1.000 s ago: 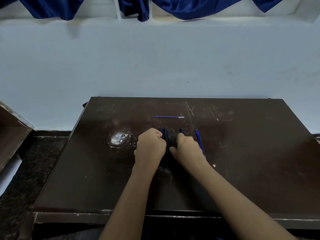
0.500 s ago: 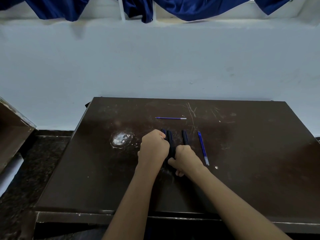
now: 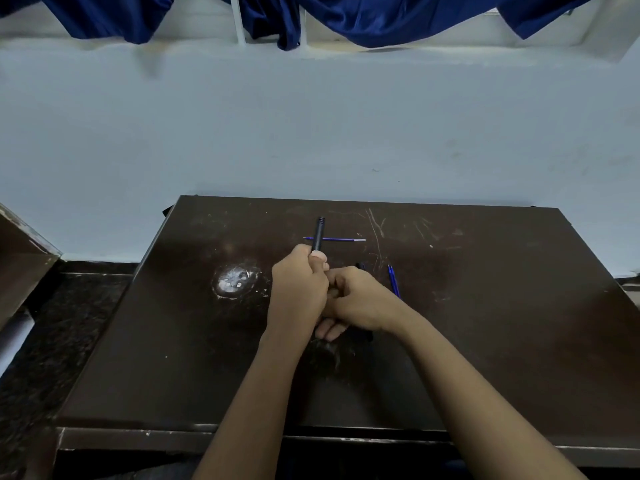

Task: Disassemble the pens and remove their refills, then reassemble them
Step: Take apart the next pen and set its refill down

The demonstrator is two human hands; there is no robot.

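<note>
One thin blue refill lay out on the dark scratched surface. The left hand gripped a black pen barrel in its fingers; the right hand had curled fingers, contents indeterminable. Reassembly judged outstanding.

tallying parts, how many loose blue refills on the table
2. The far refill lies crosswise behind the black pen held by the left hand; the near refill lies right of the right hand, partly covered. More may hide under the hands.

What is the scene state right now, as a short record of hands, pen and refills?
left hand: grips black pen, barrel pointing away
right hand: fingers curled beside left hand, grip unclear
far refill: lies crosswise on table, beyond the pen
near refill: lies on table, right of right hand
</note>
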